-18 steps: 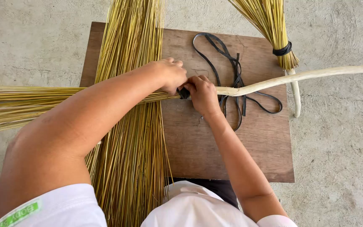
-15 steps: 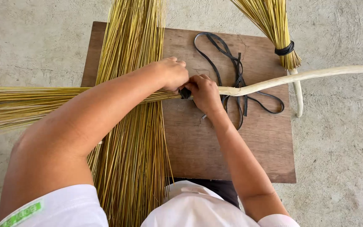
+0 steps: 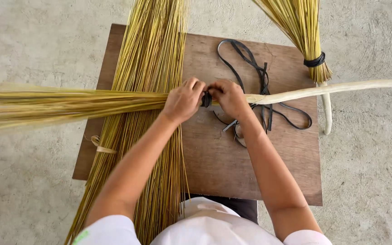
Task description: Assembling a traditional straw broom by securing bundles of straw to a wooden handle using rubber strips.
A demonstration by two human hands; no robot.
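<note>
**Both hands at the black binding of a broom lying crosswise**

Where the yellow straw meets the pale wooden handle, a broom [image 3: 69, 103] lies with its long axis running left to right across the brown wooden board [image 3: 214, 154]. Its straw head points to the person's left and fans out past the board's edge, blurred near the camera; its handle [image 3: 332, 90] points right and runs out of the picture. At the joint sits a black band [image 3: 206, 99], just between the two hands.

The left hand [image 3: 183, 100] is closed over the straw end beside the band, knuckles up, fingers curled around the bundle. The right hand [image 3: 230, 97] is closed on the handle side, its fingertips pinched at the band; how much of the band it grips cannot be told.

Under the broom, a loose sheaf of straw [image 3: 153, 63] lies almost at right angles to it, running from the top of the picture down toward the person's body and crossing the board's left half. On the board's right half lie loose black straps [image 3: 255, 63] in loops, passing beneath the handle. A second, bound broom [image 3: 301, 31] rests at the upper right, its own black tie [image 3: 314, 61] around the neck, its short pale handle pointing down over the board's right edge. All of it sits on a grey concrete floor [image 3: 41, 41].
</note>
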